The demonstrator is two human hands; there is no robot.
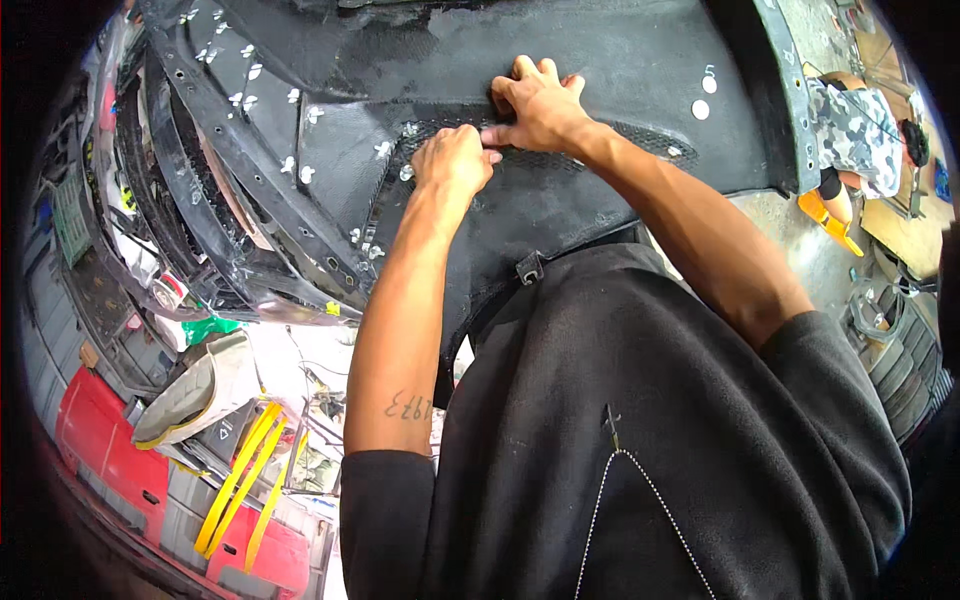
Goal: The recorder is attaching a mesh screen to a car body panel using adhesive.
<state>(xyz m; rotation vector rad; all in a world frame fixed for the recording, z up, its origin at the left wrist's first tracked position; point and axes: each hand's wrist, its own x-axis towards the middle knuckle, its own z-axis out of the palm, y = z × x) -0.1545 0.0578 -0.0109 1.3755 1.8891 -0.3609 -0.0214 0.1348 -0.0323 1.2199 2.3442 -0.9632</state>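
Observation:
A large black moulded panel (pixel 560 210) lies under both my hands, with a dark mesh strip (pixel 640 140) set into it. My left hand (pixel 450 160) is closed at the left part of the mesh; what its fingers hold is hidden. My right hand (pixel 540 110) rests just right of it, fingers bent and apart against the panel, thumb reaching toward my left hand. Small pale clips (pixel 383 149) dot the panel's left part. Two white round stickers (pixel 700 109) are at its right.
Another person in a camouflage shirt (pixel 850 130) is at the right, near a wooden board (pixel 890 230). Black curved trims (pixel 180 200) crowd the left. Lower left are red panels (pixel 110 420), a pale padded piece (pixel 190 390) and yellow straps (pixel 235 480). Stacked grey parts (pixel 890 370) are at right.

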